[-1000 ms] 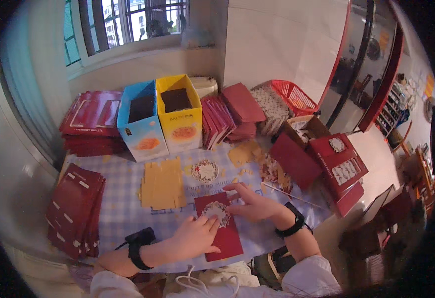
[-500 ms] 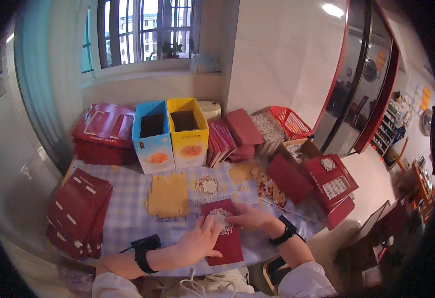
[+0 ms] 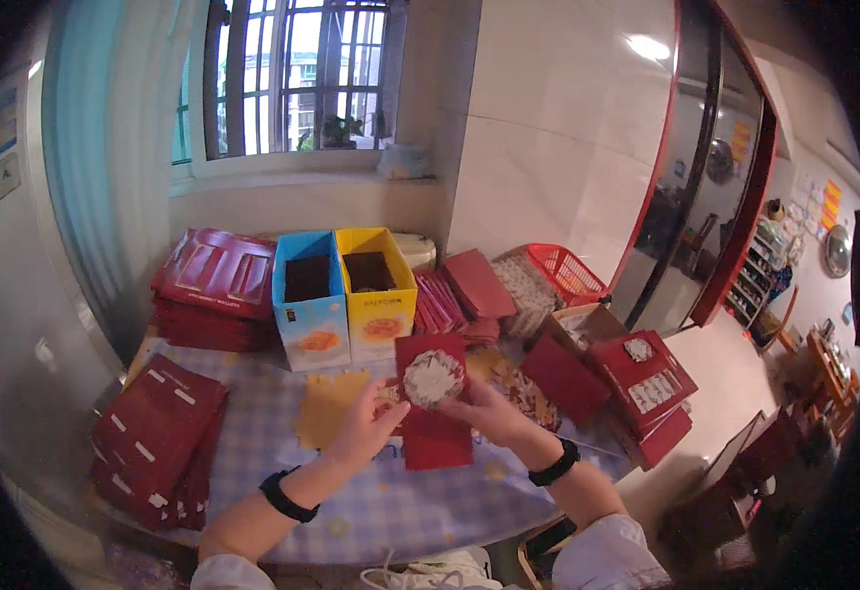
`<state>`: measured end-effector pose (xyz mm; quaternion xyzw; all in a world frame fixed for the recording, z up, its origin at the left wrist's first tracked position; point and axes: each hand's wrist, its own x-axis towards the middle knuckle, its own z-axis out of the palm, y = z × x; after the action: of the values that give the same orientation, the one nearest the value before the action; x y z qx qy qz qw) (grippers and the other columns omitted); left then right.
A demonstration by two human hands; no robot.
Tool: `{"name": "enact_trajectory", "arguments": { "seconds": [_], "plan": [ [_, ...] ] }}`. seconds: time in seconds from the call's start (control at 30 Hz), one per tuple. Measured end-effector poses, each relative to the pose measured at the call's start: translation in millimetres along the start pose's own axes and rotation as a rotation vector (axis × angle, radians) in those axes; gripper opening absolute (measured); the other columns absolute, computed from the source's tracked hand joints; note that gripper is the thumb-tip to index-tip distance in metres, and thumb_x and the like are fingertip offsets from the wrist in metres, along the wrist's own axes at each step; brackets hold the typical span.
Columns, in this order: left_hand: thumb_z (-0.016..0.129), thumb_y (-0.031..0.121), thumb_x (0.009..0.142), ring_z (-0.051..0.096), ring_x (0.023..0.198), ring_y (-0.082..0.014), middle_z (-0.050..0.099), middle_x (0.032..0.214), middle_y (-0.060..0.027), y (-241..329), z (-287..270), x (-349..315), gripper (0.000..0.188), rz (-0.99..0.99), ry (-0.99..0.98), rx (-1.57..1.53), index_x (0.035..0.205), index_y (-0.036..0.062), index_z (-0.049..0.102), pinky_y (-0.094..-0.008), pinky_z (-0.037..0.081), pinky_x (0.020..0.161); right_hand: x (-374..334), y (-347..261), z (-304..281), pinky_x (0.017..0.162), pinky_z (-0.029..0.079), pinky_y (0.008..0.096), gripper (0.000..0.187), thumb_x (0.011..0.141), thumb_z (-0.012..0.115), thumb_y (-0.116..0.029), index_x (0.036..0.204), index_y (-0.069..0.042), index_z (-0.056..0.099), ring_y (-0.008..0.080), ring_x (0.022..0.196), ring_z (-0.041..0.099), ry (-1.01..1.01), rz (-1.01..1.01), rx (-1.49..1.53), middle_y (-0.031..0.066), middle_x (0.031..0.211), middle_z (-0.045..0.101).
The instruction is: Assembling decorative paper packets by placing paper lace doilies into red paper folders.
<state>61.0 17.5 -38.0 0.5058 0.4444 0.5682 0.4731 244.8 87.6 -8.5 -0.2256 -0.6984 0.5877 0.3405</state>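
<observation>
A dark red card [image 3: 437,442] is held up in front of me, a pale round lacy ornament [image 3: 434,380] on its face. My left hand [image 3: 369,418] is closed on its left side, the thumb near the ornament's lower rim. On the right side my right hand [image 3: 492,410] grips the card, its fingers by the ornament's edge. Left of my left hand lies a stack of tan paper pieces [image 3: 324,408]. More tan pieces [image 3: 494,366] lie beyond my right hand.
A checked cloth [image 3: 351,501] covers the table. Red folders [image 3: 160,433] are stacked at left, more [image 3: 216,270] behind. Blue [image 3: 309,310] and yellow [image 3: 379,305] boxes stand at the back. Toward the right are a red basket [image 3: 570,275] and a red box [image 3: 646,369].
Both hands have raised the card off the table, where it lay flat. My left hand has gone from the ornament to the card's left edge. The view has tilted upward.
</observation>
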Motion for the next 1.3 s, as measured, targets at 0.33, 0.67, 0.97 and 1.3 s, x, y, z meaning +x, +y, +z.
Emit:
{"name": "enact_trajectory", "arguments": {
  "seconds": [0.33,0.67,0.97,1.3],
  "plan": [
    [0.049,0.012,0.076,0.056,0.078,-0.0216,0.056,0.095,-0.0182,-16,18,105,0.067,-0.132,-0.202,0.630,0.133,0.0008,0.014,-0.0318,0.045,0.067,72,23,-108,0.077,0.045,0.0274,0.038,0.080,0.047,-0.004,0.117,-0.003,0.040,0.0141,0.090,0.053,0.517,-0.168,0.170,0.0061,0.104,0.054],
    [0.051,0.014,0.072,0.059,0.080,-0.0278,0.042,0.127,-0.0101,-134,-11,199,0.089,-0.231,-0.067,0.602,0.135,0.0088,-0.012,-0.0330,0.048,0.060,125,19,-86,0.074,0.045,0.0335,0.044,0.078,0.054,-0.017,0.119,-0.004,0.040,0.0257,0.088,0.056,0.619,-0.224,-0.454,0.0160,0.101,0.056],
    [0.054,0.019,0.072,0.045,0.108,-0.0380,0.038,0.123,-0.0279,-103,7,167,0.085,-0.173,-0.252,0.850,0.135,0.0041,0.000,-0.0379,0.037,0.091,171,5,-75,0.077,0.045,0.0431,0.040,0.075,0.054,-0.027,0.110,-0.008,0.048,0.0370,0.089,0.055,0.401,0.025,-0.868,0.0211,0.093,0.059],
    [0.052,0.014,0.072,0.039,0.111,-0.0443,0.024,0.129,-0.0315,-135,4,172,0.080,0.319,-0.355,1.206,0.128,-0.0123,0.001,-0.0381,0.024,0.102,226,57,-66,0.076,0.045,0.0449,0.042,0.079,0.046,-0.038,0.098,-0.002,0.055,0.0372,0.087,0.057,0.288,0.090,-0.903,0.0227,0.093,0.059]
  ]
}}
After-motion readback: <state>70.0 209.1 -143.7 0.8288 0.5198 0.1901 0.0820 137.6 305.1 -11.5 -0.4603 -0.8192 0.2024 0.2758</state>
